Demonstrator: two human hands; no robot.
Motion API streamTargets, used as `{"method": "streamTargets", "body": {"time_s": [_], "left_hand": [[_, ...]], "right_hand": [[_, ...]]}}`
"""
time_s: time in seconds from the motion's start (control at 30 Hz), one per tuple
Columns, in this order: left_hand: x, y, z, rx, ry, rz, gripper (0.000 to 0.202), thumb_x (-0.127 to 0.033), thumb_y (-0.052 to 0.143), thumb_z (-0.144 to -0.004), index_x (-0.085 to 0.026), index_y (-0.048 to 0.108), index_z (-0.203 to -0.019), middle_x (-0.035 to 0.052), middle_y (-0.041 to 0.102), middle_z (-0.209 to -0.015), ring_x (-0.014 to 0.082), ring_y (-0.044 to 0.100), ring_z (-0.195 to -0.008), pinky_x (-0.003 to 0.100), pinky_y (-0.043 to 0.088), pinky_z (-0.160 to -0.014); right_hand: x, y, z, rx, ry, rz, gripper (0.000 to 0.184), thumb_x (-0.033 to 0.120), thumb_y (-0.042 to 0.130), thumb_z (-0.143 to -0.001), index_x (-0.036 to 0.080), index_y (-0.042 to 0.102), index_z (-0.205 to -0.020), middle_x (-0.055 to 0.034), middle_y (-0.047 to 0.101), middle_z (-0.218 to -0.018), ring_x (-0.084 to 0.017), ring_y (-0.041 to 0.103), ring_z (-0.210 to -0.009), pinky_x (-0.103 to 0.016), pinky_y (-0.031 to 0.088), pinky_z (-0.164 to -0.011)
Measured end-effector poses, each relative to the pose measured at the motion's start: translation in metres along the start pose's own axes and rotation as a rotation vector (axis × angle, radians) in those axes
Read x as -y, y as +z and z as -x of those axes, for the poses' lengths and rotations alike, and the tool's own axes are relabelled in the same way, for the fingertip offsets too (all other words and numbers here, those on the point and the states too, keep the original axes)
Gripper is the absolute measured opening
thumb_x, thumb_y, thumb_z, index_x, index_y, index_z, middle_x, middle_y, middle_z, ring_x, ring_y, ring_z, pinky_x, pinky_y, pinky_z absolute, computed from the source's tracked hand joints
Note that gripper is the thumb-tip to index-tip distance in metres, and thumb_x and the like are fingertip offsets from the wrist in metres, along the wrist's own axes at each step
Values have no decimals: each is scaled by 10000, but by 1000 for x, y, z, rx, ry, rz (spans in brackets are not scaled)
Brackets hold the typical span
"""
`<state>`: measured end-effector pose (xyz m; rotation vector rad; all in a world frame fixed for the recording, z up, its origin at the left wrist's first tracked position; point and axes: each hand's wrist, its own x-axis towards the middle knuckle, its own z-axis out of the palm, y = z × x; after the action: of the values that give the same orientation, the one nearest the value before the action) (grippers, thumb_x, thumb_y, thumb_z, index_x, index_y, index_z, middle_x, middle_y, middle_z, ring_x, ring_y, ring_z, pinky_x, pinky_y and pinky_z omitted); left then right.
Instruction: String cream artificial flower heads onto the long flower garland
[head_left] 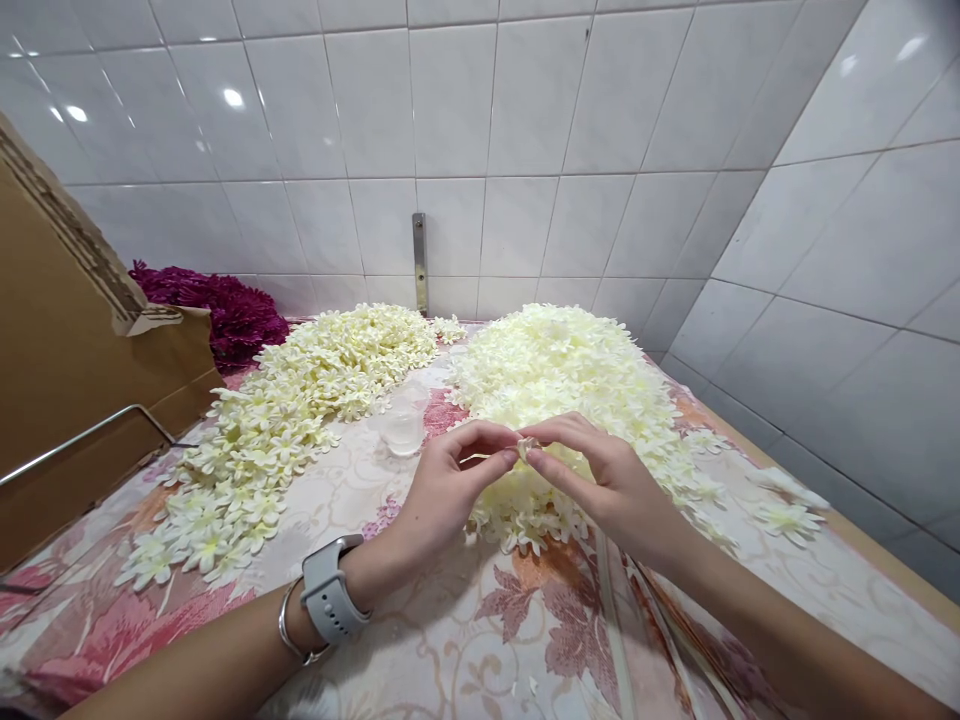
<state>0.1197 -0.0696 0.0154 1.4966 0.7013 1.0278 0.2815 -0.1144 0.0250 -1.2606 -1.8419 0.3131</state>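
Note:
My left hand [444,492] and my right hand [609,482] meet above the near edge of a big heap of cream fabric flowers [562,385]. Both pinch one small pale flower piece [528,445] between thumb and fingertips. A grey smartwatch [330,592] and a thin bangle sit on my left wrist. A second, flatter spread of cream flowers [285,430] lies to the left. A small clear plastic cup [403,428] stands between the two piles, just beyond my left hand.
The table carries a pink floral cloth [480,640]. A cardboard box [67,350] with a metal rod stands at the left, with dark magenta flowers [217,305] behind it. White tiled walls close the back and right side. A few loose flowers [784,515] lie near the right edge.

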Motion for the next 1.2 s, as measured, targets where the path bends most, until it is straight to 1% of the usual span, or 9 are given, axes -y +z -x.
{"method": "streamTargets", "body": {"time_s": [0.2, 0.37, 0.43, 0.53, 0.63, 0.7, 0.8, 1.03, 1.2], "left_hand": [[0, 1, -2, -76, -32, 22, 155, -274, 710, -696, -174, 651, -799, 21, 650, -830, 157, 599, -816, 287, 476, -760], [-2, 2, -2, 30, -89, 93, 145, -268, 707, -700, -168, 641, -782, 17, 642, -805, 146, 606, -791, 295, 488, -771], [-2, 2, -1, 40, -108, 110, 134, -267, 700, -705, -162, 635, -757, 14, 636, -775, 138, 606, -753, 295, 493, -756], [-2, 2, -1, -13, -84, 92, 125, -266, 698, -705, -161, 634, -728, 7, 634, -747, 134, 603, -734, 282, 486, -739], [-3, 1, -1, 11, -84, 80, 122, -279, 693, -707, -167, 663, -744, 15, 660, -760, 147, 612, -763, 284, 482, -754], [-5, 2, 0, 46, -111, 81, 133, -284, 692, -706, -166, 683, -767, 25, 677, -783, 153, 616, -777, 291, 480, -771], [-8, 3, 0, 79, -136, 56, 130, -274, 713, -686, -160, 691, -745, 25, 675, -758, 146, 610, -750, 277, 475, -744], [-7, 2, 0, 84, -131, 46, 136, -285, 668, -740, -151, 695, -748, 30, 663, -741, 137, 606, -723, 272, 481, -731], [-5, 1, 0, 86, -119, 55, 149, -301, 644, -759, -159, 685, -738, 17, 648, -732, 134, 604, -720, 274, 481, -741]], "right_hand": [[2, -4, 0, -71, 119, -138, 165, 347, 600, -799, 215, 658, -719, -23, 659, -743, -174, 587, -717, -310, 450, -671], [-1, -2, 1, -65, 201, -176, 199, 391, 572, -818, 215, 650, -769, -12, 645, -727, -157, 566, -657, -291, 419, -600], [-1, 0, 2, -147, 147, -86, 175, 377, 570, -821, 215, 619, -779, -13, 627, -733, -158, 549, -660, -292, 416, -597], [0, 2, 3, -236, -32, 114, 180, 364, 610, -794, 213, 541, -724, -9, 570, -675, -162, 516, -650, -293, 404, -593], [0, 2, 2, -115, -128, 219, 207, 343, 539, -855, 216, 514, -693, -9, 555, -627, -158, 505, -622, -292, 387, -576], [-1, 1, 1, -61, -145, 233, 244, 312, 467, -899, 217, 508, -678, -12, 556, -620, -156, 500, -618, -294, 386, -580], [-4, -1, 1, -15, -154, 205, 255, 288, 453, -906, 211, 504, -668, -12, 551, -614, -158, 490, -628, -293, 392, -580], [-2, -5, 0, 89, -42, 136, 260, 280, 459, -896, 207, 605, -693, -28, 567, -640, -173, 519, -661, -298, 425, -582], [-2, -4, 0, 99, -16, 135, 247, 266, 444, -897, 204, 585, -704, -27, 564, -667, -162, 530, -656, -290, 435, -591]]}}
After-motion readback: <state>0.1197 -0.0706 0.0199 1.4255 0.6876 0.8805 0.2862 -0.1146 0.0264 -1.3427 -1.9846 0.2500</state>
